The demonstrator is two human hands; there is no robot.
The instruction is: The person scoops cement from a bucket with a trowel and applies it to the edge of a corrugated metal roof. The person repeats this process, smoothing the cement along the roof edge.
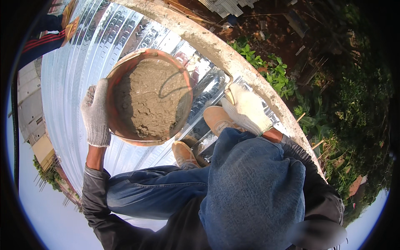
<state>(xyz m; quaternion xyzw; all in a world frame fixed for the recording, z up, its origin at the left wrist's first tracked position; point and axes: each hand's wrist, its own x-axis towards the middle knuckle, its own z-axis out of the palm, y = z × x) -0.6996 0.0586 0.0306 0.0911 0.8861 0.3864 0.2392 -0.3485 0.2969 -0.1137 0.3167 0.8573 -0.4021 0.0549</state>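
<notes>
A round reddish bucket [113,118] stands on the ribbed metal roofing, filled with wet grey-brown mortar [152,100]. Its thin handle casts a curved shadow on the mortar. My left hand [96,112], in a whitish knitted glove, grips the bucket's left rim. Over on the right, beside the concrete wall edge, my gloved right hand [248,108] is closed around the handle of a trowel [229,95]. The tool's bent metal neck shows above the fist; its blade is hard to make out against the shiny sheet.
Shiny corrugated roofing [79,104] spreads left of the bucket. A rough concrete wall top [233,62] curves along the right, with plants [277,73] and ground far below. My tan shoes [183,154] rest on the sheets. Another person's leg [48,43] shows upper left.
</notes>
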